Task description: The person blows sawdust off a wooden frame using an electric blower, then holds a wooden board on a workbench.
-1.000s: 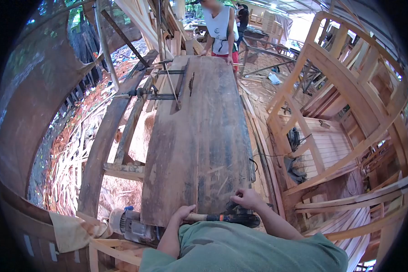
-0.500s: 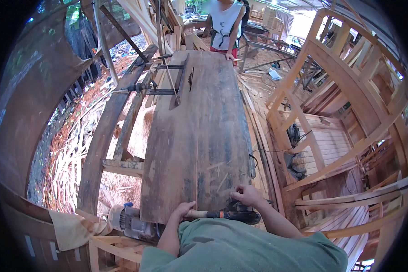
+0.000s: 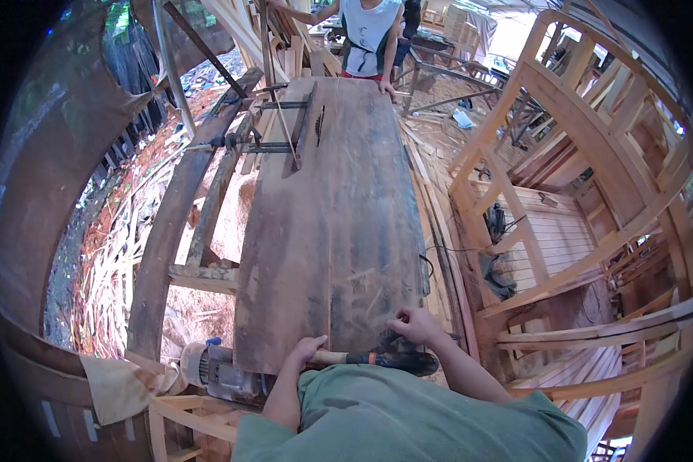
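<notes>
A long wooden saw table stretches away in front of me, with a toothed blade standing through its far part. At the near edge, my left hand rests beside the pale end of a bar-shaped tool with a black and orange body; its fingers are mostly hidden. My right hand is curled closed over the near right corner, next to a dark part. Whatever it holds is too small to make out. A motor sits under the near left corner.
A person in a white top stands at the far end, one hand on the table edge. Clamps and a wooden rail lie left. Large wooden frames stand right. Scrap strips cover the ground at left.
The person at the far end has straightened and now reaches one arm out to the left, off the table. My hands keep nearly the same poses; the view has shifted slightly.
</notes>
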`<state>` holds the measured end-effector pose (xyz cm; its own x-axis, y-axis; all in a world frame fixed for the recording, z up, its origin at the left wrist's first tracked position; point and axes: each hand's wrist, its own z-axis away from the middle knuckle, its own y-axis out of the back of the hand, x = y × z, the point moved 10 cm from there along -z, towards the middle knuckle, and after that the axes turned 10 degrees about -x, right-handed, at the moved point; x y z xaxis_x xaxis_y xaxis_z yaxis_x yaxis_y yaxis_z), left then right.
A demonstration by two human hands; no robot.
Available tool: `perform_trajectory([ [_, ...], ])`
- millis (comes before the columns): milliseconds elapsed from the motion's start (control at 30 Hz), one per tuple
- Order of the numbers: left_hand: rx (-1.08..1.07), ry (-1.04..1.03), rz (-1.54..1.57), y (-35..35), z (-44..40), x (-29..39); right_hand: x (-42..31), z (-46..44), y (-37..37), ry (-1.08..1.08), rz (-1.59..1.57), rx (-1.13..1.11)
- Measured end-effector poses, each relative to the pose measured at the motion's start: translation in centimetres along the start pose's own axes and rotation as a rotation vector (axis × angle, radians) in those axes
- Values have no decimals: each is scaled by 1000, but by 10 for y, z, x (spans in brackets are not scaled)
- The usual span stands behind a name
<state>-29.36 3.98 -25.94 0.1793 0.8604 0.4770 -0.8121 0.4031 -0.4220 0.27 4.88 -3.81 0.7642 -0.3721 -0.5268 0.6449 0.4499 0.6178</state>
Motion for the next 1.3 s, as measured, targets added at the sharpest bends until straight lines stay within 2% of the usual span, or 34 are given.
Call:
perform_trajectory([
  [267, 41, -17, 12, -7, 13, 9, -3, 1, 0, -18, 4, -2],
  [333, 40, -15, 20, -8, 14, 8, -3, -1, 3, 38, 18, 74],
  [933, 37, -25, 2, -13, 24, 16, -12, 6, 6, -21, 32, -9],
  [1300, 55, -33, 30, -12, 20, 14, -8, 3, 6, 10, 30, 44],
])
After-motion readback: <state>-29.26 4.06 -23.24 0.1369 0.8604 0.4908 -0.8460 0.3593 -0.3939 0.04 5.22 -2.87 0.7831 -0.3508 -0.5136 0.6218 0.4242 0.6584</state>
